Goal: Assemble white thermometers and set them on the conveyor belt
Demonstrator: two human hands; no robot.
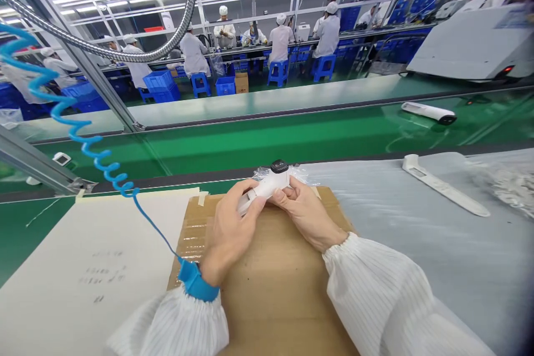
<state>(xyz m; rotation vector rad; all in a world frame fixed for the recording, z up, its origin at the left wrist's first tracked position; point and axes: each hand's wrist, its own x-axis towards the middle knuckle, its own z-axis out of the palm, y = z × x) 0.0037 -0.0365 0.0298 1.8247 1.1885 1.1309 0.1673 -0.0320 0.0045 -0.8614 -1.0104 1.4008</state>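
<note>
Between my two hands is a white handheld device with a black tip, tilted with the tip up and to the right, above a sheet of brown cardboard. My left hand is closed round its lower left end, thumb along the front. The fingers of my right hand are bent against its right side near the black tip; part of them is hidden behind the device. Clear plastic wrap lies just behind it. A blue wrist strap with a coiled cord is on my left wrist.
A white plastic shell part and a bag of small white parts lie on the right. Another white device rests on the green conveyor belt. White paper covers the left side. Several people sit at benches beyond.
</note>
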